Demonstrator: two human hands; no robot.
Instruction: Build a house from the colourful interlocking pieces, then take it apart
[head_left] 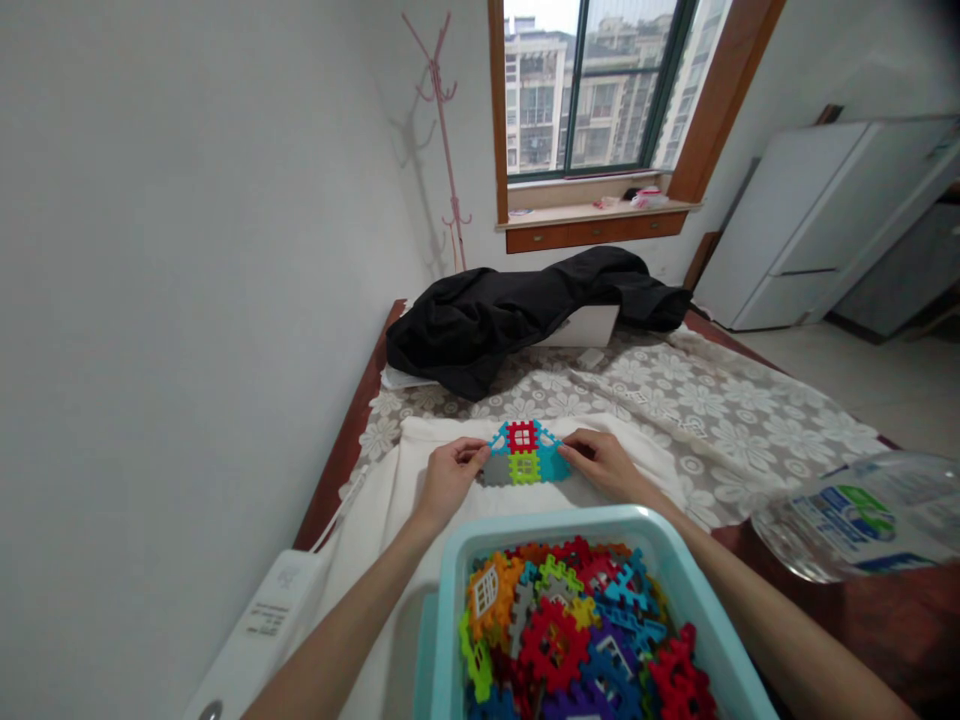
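A small panel of interlocking plastic building pieces lies on the white cloth, with red, lime green, grey and blue parts joined together. My left hand pinches its left edge between thumb and fingers. On the opposite side, my right hand grips the right edge near a blue piece. Closer to me stands a light blue plastic bin between my forearms. Loose notched pieces in red, orange, blue, purple and green fill it.
A large clear plastic bottle lies at the right. A white power strip is at the lower left. Black fabric partly covers a white box at the far end of the flowered tablecloth.
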